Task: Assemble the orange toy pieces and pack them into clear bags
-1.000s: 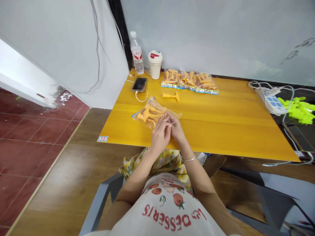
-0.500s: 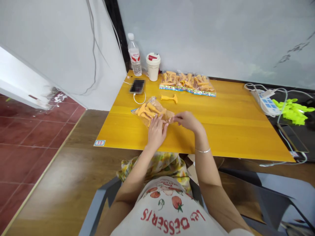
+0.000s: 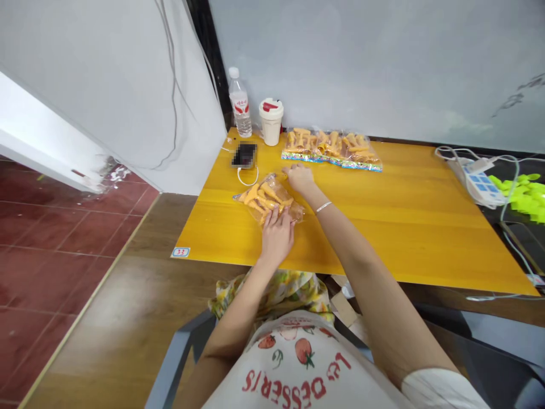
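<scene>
Reaching farther forward than before, right hand (image 3: 300,179) past the clear bag (image 3: 297,212).

Take the near bag (image 3: 271,200) on the table (image 3: 409,216) as the clock's centre, 12 o'clock towards the wall (image 3: 383,68). Pieces (image 3: 255,196) lie in it; the left hand (image 3: 277,234) rests on it at 6. The right hand (image 3: 300,178) is at 2, and beyond it lies a row of filled bags (image 3: 331,149). The phone (image 3: 244,155) lies at 11, the bottle (image 3: 241,111) behind it, the cup (image 3: 271,122) at 12. Well apart at 3 lies the power strip (image 3: 477,184); at 8, the label (image 3: 181,252) on the table's corner.
</scene>
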`<state>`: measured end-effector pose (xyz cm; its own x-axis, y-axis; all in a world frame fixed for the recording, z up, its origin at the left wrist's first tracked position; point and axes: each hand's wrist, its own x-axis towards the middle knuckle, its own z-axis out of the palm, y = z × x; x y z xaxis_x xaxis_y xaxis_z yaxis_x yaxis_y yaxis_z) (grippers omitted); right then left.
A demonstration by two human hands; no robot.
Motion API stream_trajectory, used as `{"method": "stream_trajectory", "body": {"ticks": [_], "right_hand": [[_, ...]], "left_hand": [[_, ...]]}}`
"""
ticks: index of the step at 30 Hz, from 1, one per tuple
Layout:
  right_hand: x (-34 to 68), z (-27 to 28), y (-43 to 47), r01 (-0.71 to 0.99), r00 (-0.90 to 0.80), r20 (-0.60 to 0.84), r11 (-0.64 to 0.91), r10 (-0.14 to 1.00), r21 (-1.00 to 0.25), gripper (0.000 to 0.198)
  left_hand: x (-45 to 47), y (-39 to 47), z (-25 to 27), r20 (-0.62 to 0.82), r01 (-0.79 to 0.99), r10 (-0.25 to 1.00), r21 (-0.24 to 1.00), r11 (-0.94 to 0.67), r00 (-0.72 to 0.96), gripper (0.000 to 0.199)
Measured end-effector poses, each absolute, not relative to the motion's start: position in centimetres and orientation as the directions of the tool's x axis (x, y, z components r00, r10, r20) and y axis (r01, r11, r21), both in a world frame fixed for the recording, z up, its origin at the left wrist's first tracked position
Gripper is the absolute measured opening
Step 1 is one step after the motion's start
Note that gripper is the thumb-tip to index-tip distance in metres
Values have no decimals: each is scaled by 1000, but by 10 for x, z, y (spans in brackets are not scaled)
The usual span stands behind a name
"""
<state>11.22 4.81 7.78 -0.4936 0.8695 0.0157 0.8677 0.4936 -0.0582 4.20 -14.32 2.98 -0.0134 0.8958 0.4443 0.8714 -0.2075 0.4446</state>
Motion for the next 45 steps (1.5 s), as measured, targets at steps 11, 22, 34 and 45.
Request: {"method": "stream_trajectory", "body": {"ticks": [11,22,34,45], "right_hand": [[225,85,-31,270,80,331,300,940,-915,41],[192,26,-155,-369,181,-143,-68,973,-927,54],[148,18,-170,-412,280,-82,42,957,-910,50],[136,19,-145,-301,165,102,149,981,-942,43]], "left_hand": [[37,-140,46,465,728,878,640,-246,-111,27],[54,-150,55,577,641,790,691,-335,-209,18],[54,-164,65,630,673,753,643,-365,-193,17],[69,-182,54,681,687,729,561,-462,-66,10]]}}
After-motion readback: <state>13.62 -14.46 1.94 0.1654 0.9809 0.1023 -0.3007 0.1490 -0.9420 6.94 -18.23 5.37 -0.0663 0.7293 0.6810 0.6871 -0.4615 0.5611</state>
